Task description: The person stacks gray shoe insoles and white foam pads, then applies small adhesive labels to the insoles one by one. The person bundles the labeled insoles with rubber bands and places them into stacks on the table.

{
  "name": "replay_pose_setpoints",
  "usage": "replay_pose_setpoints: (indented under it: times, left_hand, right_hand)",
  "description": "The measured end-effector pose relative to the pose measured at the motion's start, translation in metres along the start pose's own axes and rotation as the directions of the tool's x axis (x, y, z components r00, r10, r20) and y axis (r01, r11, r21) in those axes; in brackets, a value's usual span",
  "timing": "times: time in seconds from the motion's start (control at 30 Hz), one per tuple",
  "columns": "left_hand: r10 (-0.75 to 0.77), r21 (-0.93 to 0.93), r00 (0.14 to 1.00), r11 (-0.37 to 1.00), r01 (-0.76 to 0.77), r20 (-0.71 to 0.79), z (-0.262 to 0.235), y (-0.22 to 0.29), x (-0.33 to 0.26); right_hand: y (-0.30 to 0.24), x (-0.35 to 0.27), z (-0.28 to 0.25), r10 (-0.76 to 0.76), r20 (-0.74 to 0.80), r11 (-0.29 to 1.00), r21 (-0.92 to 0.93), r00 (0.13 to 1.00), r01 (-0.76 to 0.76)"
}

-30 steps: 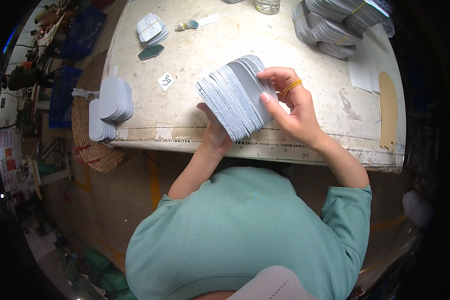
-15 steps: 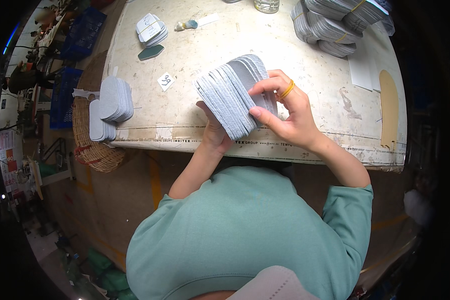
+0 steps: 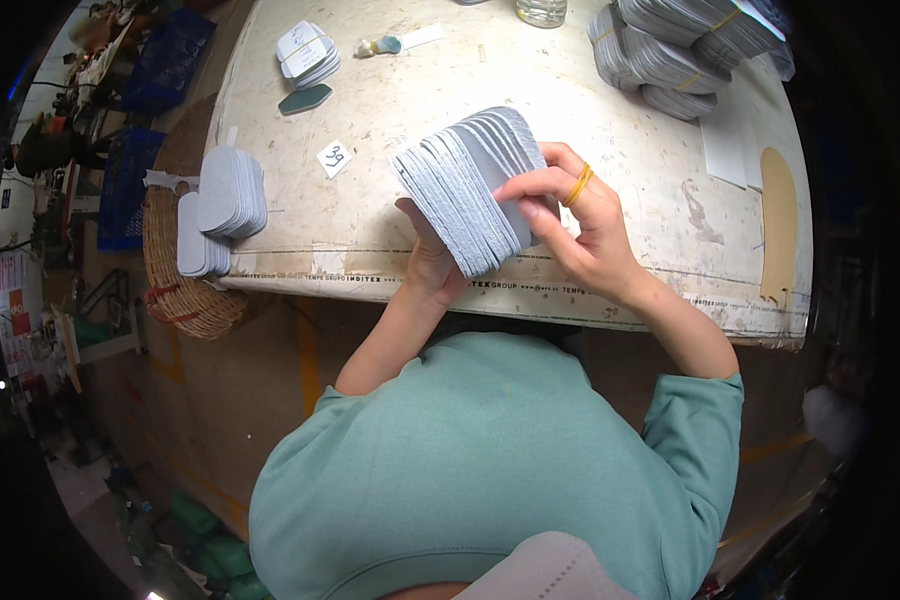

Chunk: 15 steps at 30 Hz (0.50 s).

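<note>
A thick fanned stack of grey flat pieces [image 3: 470, 185] stands on edge near the front of the worn white table [image 3: 620, 120]. My left hand [image 3: 428, 262] grips the stack from below and behind, mostly hidden by it. My right hand [image 3: 575, 225], with a yellow rubber band around its fingers, lies across the stack's right side, fingertips pressed on the top pieces.
Two piles of grey pieces [image 3: 222, 205] sit at the table's left edge above a wicker basket [image 3: 185, 290]. A small banded pile [image 3: 305, 52], a dark green piece [image 3: 305, 98] and a paper tag [image 3: 335, 158] lie farther back. Banded bundles [image 3: 670, 45] fill the far right. Blue crates [image 3: 165, 65] stand left.
My right hand has slid leftward over the top of the stack, fingers now reaching further across the pieces. The stack and my left hand have stayed in place.
</note>
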<state>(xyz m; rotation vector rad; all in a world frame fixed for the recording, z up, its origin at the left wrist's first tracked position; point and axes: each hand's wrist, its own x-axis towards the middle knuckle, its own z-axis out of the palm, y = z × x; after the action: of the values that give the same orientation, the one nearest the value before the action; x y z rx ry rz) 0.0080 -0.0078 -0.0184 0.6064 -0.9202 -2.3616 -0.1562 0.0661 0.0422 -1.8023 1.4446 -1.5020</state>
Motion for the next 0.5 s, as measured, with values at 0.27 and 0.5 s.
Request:
replay_pose_setpoints:
  times: [0.27, 0.5]
  left_hand:
    - [0.021, -0.008, 1.0, 1.0, -0.021, 0.018, 0.0008, 0.0013, -0.0003]
    - [0.015, -0.01, 1.0, 1.0, -0.015, 0.004, 0.0029, 0.0008, -0.0007]
  right_hand:
    - [-0.0044, -0.0025, 0.0046, 0.028, -0.057, 0.999, 0.018, 0.998, -0.027]
    - [-0.0031, -0.0004, 0.0008, -0.029, -0.031, 0.998, -0.049, 0.999, 0.028]
